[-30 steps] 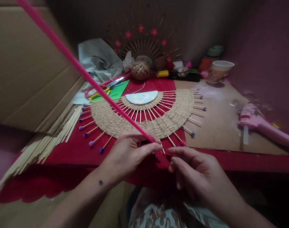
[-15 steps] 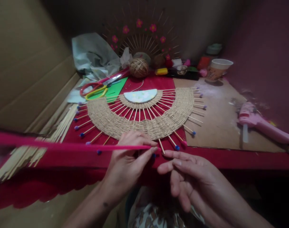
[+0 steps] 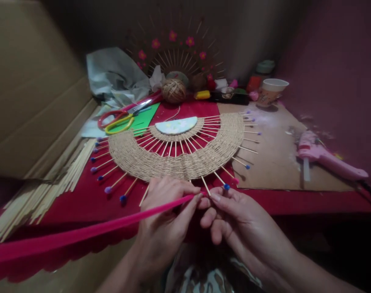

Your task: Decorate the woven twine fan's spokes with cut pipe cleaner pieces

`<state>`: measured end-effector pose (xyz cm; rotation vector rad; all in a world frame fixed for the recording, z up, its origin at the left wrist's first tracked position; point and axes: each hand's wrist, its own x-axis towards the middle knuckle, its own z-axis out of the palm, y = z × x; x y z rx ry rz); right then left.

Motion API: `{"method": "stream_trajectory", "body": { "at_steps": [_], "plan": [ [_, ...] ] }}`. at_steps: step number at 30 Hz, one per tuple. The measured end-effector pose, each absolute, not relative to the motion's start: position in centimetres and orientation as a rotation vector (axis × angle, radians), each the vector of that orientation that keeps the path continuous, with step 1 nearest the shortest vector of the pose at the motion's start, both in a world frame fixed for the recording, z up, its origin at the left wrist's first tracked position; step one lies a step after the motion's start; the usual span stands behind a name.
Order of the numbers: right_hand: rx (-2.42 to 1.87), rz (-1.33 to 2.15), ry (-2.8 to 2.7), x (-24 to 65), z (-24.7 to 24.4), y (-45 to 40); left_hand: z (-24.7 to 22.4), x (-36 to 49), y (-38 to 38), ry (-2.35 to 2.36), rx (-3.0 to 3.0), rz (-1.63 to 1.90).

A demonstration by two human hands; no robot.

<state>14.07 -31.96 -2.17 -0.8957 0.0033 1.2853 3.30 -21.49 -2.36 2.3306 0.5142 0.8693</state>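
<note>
Since a second ago, the fuzzy pink strip (image 3: 112, 224) has swung down to our left, and our right hand (image 3: 240, 219) has closed in, bringing both hands to one bare spoke (image 3: 206, 185) on the near edge of the woven fan (image 3: 173, 167). Our left hand (image 3: 169, 215) pinches the strip near its end; whether the right grips anything, we cannot tell. We read no brands or writing.

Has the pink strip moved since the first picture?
Yes. The pink strip swung downward: then it crossed the woven fan in view; now it slopes down leftward below the fan.
</note>
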Motion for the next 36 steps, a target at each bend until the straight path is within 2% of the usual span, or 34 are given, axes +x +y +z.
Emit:
{"method": "stream_trajectory", "body": {
  "at_steps": [16, 36],
  "plan": [
    [-0.947, 1.194, -0.108, 14.3, -2.7, -31.6, -1.1, 3.7, -22.2, 0.566, 2.268, 0.785],
    [-0.864, 1.113, 0.012, 14.1, -2.6, -31.5, -1.2, 3.9, -22.2, 0.576, 2.337, 0.758]
  ]
}}
